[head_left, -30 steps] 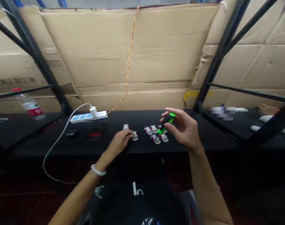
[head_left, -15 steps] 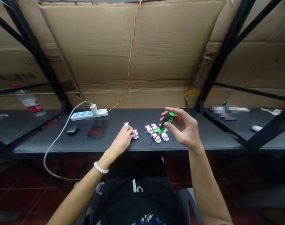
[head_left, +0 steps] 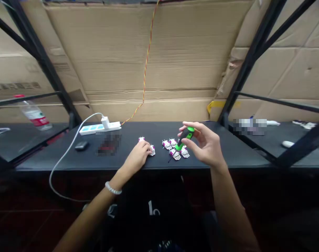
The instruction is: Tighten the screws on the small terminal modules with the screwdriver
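My right hand (head_left: 205,145) is raised just above the black table (head_left: 227,154) and closed round a small screwdriver (head_left: 182,140) with a green and black handle; its thin shaft points down and left. Under it lies a cluster of several small white and magenta parts (head_left: 175,148). My left hand (head_left: 137,157) rests on the table with its fingers curled on one such white part (head_left: 152,150). Another single part (head_left: 141,139) lies just beyond that hand.
A white and blue power strip (head_left: 99,128) with a plugged charger and a white cable sits at the back left. A small dark object (head_left: 81,145) lies near it. A plastic bottle (head_left: 33,113) stands far left. Cardboard walls and black frame bars surround the table.
My right hand has lowered slightly with the screwdriver toward the cluster of parts. My left hand stays on the white part.
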The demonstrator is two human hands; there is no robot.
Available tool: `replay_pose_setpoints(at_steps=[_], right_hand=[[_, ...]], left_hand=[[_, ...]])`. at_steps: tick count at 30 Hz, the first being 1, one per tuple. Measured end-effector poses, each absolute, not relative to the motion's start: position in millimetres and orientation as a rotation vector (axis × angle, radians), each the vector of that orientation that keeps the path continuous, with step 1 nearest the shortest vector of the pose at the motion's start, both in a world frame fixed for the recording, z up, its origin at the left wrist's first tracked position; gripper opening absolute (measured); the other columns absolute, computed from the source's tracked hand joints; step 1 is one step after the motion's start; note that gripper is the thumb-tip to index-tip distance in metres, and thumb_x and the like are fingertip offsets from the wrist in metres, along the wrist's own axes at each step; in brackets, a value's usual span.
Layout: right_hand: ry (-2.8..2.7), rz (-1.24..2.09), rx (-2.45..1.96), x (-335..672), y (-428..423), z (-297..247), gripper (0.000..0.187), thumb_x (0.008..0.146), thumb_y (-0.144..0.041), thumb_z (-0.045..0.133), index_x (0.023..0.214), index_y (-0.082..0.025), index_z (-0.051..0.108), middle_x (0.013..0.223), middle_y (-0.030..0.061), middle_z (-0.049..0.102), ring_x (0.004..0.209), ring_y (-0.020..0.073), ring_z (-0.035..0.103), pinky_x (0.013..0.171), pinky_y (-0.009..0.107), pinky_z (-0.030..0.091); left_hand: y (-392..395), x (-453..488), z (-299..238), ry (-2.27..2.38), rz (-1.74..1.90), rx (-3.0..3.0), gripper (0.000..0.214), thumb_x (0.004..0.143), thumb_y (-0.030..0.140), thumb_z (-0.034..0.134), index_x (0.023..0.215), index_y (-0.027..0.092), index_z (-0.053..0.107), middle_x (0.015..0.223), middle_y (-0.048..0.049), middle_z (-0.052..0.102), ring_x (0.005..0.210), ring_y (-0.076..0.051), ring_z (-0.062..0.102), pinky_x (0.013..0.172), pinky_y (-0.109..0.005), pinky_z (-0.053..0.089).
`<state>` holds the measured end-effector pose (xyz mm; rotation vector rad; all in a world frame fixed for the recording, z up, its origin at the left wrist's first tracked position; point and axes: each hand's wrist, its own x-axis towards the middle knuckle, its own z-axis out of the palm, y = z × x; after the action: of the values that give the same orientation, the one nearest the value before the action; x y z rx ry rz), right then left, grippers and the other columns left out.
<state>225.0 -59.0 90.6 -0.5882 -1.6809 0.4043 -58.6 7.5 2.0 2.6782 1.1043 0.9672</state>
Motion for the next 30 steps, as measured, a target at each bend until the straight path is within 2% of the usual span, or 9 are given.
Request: replay_pose_setpoints(at_steps=[10,24,30], right_hand=[[-1.696,0.408,-0.612,224.5,-59.5,91.3,0.043,0.093,-0.027,0.082,0.134,-0.028,0.072,0.115,0.0068,0.078,0.105,0.0247,0.078,0.094,0.042,0.069],[-1.706,0.42,-0.579,225.9,-60.1,90.9,0.045,0.093,-0.021,0.082,0.136,-0.03,0.072,0.115,0.0048,0.077,0.105,0.0223,0.078,0.095,0.038,0.068],[-1.708,0.419,-0.576,225.3,-58.9,91.5,0.045,0.093,-0.021,0.082,0.136,-0.029,0.073,0.114,0.0052,0.078,0.104,0.0224,0.078,0.094,0.039,0.069]], left_hand=[[6.0,-57.3,4.5,1.143,0.963,2.68,0.019,0.107,0.019,0.054,0.096,0.017,0.069,0.11,-0.0114,0.07,0.108,-0.027,0.064,0.104,-0.046,0.055],[0.0,-60.6,3.9,1.191,1.02,2.649,0.017,0.106,0.02,0.061,0.093,0.019,0.072,0.106,-0.0081,0.071,0.105,-0.025,0.065,0.101,-0.04,0.056],[0.7,-60.9,3.5,1.181,0.979,2.675,0.016,0.106,0.018,0.058,0.095,0.018,0.068,0.105,-0.0094,0.07,0.105,-0.027,0.064,0.101,-0.043,0.055]])
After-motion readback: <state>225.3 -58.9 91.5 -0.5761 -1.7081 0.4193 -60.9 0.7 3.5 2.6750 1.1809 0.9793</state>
